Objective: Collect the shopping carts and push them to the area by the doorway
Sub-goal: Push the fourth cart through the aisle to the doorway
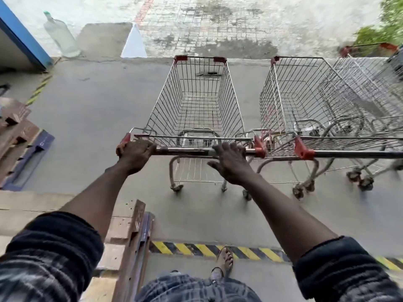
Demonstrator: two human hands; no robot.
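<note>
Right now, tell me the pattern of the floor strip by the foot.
Floor strip: yellow-black diagonal stripes; head view.

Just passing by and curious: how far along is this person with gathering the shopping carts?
Seemingly done: a red-cornered silver wire cart and a second wire cart farther right stand parked together. In hand: the left hand and right hand hold the handle of a third silver wire shopping cart, alongside them. Left: lining it up. Whether more carts wait elsewhere isn't visible.
</note>
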